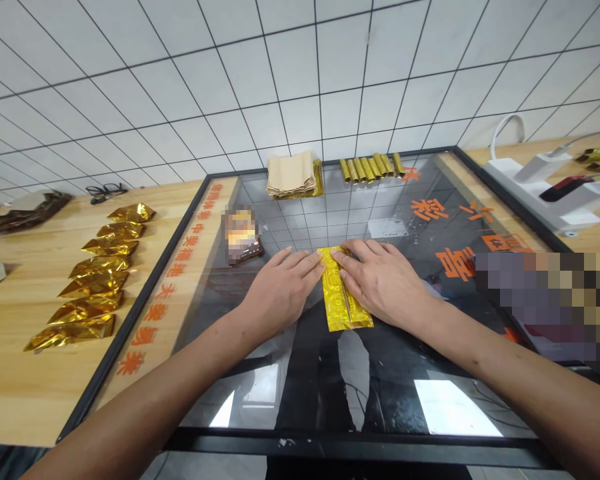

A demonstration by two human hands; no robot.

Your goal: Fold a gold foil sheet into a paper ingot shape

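Centrally, a yellow-gold foil wrapper (336,303) lies lengthwise on a dark-framed glass panel (300,230), directly before the wearer, with a hand at each side of its upper part. Both forearms enter from the lower corners and converge on it, forming a broad V whose 2 arms meet at the foil. The left hand (284,287) is palm down, its back uppermost and its fingers extended close together, pointing up and to the right; the foremost fingertips touch the wrapper's upper left edge. The right hand (380,277) mirrors it, palm down and angled up and to the left, with its digits loosely spread; the innermost digits rest on the wrapper's upper surface and right side, while the farther fingers curve over the glass just beyond. Each hand is thus flattened rather than clenched, and the wrapper lies beneath the fingertips, a dark lengthwise line visible in its lower half. Beyond the hands, toward the tiled wall (280,87), stand a stack of brown paper pieces (291,175) and, to its right, a row of small gold rolls (369,170). Farther left, 7 shiny gold packets (99,267) form a slanting row on the wooden tabletop (20,393).
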